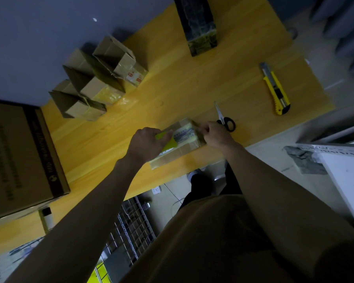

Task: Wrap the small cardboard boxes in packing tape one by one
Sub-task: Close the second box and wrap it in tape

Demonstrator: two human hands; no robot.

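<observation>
Head view: at the counter [192, 82] near edge, the left hand [146, 142] curls over 1 small box [187, 133], seemingly pressing a yellow-green piece onto it. Right hand [215, 133] pinches its far end. Light, stiff cardboard under slick tape, so hold by the edges. Beyond lie scissors [225, 121], a utility knife [275, 89] and 3 open boxes [98, 78].

Head cam, looking steeply down, close over table [192, 84].
</observation>
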